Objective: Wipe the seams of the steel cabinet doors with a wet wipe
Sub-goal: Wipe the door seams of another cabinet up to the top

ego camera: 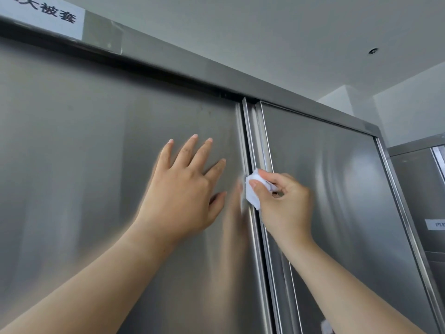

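Observation:
Two brushed steel cabinet doors fill the view: the left door (84, 165) and the right door (342, 189). Between them runs a vertical seam (251, 131) with raised metal edges. My left hand (185, 191) lies flat on the left door with its fingers spread, just left of the seam. My right hand (284, 203) pinches a folded white wet wipe (252, 194) and presses it against the seam at about mid-height. Both forearms reach up from the bottom of the frame.
A steel top rail (265, 89) crosses above the doors, with a white paper label (45, 15) taped at its far left. A second steel cabinet (416, 189) with a small label stands to the right. White wall and ceiling lie beyond.

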Tool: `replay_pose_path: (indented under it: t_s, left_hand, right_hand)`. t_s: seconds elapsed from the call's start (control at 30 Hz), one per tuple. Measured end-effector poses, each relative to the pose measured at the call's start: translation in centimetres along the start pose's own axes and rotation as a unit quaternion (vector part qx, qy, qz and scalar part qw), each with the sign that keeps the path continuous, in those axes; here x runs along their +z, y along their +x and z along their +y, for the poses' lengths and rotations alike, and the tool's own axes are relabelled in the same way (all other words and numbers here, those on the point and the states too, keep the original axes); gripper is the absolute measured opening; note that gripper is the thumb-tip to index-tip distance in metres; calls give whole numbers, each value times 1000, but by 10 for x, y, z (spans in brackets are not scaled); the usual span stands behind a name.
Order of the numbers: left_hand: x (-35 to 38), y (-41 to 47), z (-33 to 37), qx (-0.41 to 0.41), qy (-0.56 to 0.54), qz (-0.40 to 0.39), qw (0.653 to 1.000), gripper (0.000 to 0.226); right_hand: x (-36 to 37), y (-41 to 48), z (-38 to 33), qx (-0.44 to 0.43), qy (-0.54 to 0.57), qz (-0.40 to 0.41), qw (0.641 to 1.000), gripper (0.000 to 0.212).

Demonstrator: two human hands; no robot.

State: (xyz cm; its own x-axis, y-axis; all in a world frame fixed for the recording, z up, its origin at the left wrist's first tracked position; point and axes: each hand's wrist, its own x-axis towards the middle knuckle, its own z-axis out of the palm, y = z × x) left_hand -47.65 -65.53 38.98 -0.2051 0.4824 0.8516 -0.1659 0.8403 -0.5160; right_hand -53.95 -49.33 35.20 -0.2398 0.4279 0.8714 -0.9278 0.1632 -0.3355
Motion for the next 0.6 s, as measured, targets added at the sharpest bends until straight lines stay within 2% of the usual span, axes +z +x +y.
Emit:
replay_pose_path:
  t_s: [0.13, 0.37, 0.6]
  left_hand:
    - [0, 0, 0, 3, 10, 3, 1000, 57]
    - [5, 1, -2, 2, 12, 13, 1000, 58]
    - [0, -21, 12, -19, -33, -5, 999, 49]
  right_hand:
    - [-12, -34, 11, -9, 21, 6, 1000, 39]
    - [-1, -13, 9, -16, 21, 15, 1000, 22]
    - [-23, -55, 13, 29, 4, -3, 1000, 30]
